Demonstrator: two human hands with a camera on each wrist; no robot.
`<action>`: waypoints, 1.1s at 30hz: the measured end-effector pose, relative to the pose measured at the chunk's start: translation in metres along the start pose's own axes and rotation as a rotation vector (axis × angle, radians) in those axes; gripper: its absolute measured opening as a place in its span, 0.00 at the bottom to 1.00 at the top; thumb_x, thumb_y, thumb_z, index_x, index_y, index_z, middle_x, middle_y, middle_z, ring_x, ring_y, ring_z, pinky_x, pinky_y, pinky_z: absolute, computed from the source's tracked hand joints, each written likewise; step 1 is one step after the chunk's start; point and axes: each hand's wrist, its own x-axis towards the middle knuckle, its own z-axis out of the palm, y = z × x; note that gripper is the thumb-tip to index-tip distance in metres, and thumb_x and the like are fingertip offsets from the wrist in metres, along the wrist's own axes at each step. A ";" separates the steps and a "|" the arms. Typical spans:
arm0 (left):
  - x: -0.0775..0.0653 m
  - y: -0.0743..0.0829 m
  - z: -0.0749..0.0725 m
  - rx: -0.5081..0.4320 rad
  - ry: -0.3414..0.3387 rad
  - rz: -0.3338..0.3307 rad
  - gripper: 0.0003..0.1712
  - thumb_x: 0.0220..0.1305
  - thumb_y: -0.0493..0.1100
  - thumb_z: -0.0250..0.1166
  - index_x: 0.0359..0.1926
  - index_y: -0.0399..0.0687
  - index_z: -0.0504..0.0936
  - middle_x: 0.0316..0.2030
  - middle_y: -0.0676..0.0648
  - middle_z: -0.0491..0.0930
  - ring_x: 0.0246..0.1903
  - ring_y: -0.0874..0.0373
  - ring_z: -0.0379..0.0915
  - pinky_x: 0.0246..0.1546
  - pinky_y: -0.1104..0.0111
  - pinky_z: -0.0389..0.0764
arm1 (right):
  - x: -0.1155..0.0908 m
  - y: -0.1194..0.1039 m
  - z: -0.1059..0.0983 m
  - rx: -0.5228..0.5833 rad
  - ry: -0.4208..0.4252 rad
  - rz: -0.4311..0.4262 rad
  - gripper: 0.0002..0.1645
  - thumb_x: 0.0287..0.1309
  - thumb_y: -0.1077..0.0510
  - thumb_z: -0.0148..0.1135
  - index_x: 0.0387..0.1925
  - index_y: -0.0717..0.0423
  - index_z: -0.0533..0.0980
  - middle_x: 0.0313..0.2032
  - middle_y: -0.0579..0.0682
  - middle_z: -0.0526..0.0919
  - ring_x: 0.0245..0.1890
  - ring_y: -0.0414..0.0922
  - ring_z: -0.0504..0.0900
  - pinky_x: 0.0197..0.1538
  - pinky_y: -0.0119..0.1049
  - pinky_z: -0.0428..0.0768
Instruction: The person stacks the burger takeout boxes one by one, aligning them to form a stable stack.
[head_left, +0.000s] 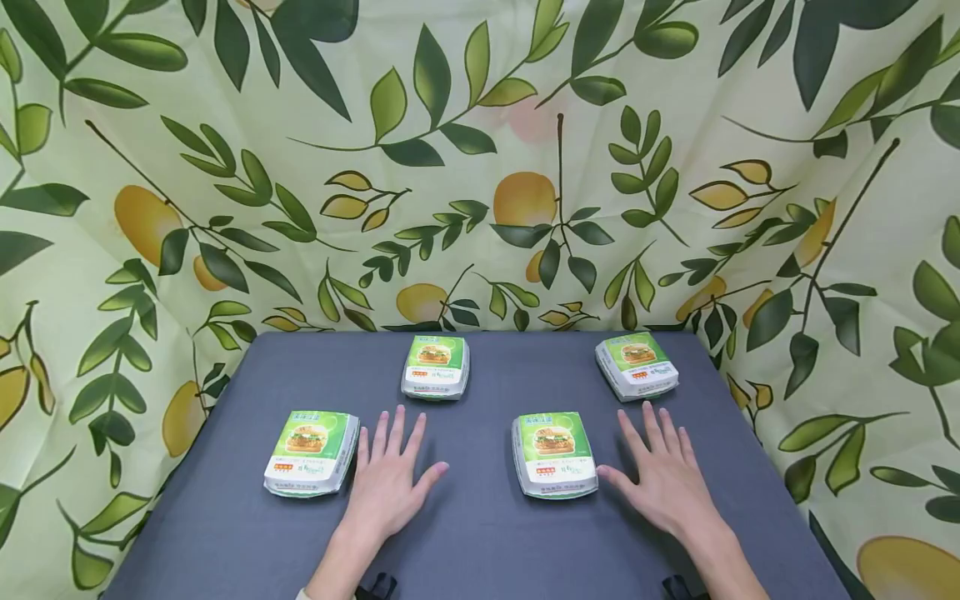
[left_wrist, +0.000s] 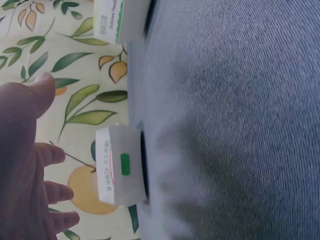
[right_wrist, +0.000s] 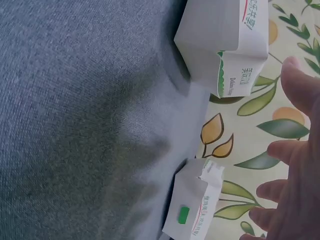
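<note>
My left hand (head_left: 384, 492) hovers palm down over the grey table with its fingers spread and straight, holding nothing. Just left of it lies a green and white burger box (head_left: 311, 454). My right hand (head_left: 663, 483) is likewise spread and holds nothing. Its thumb tip is close to the edge of another burger box (head_left: 553, 456); whether they touch I cannot tell. Beyond the left fingers sits a third burger box (head_left: 436, 367), and past the right fingertips is one more burger box (head_left: 637, 366). All the boxes look closed, their burger pictures facing up.
A dark grey cloth covers the table (head_left: 465, 542). Behind it and along both sides hangs a curtain (head_left: 450, 208) printed with leaves and yellow fruit. Black straps (head_left: 378, 586) show at the wrists.
</note>
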 end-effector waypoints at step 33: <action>0.038 0.077 0.033 -0.777 -0.228 0.022 0.44 0.70 0.67 0.59 0.79 0.55 0.59 0.76 0.42 0.56 0.74 0.43 0.54 0.68 0.41 0.61 | 0.016 -0.011 0.012 0.501 -0.140 -0.061 0.48 0.67 0.35 0.61 0.80 0.47 0.55 0.77 0.66 0.49 0.73 0.72 0.53 0.62 0.77 0.59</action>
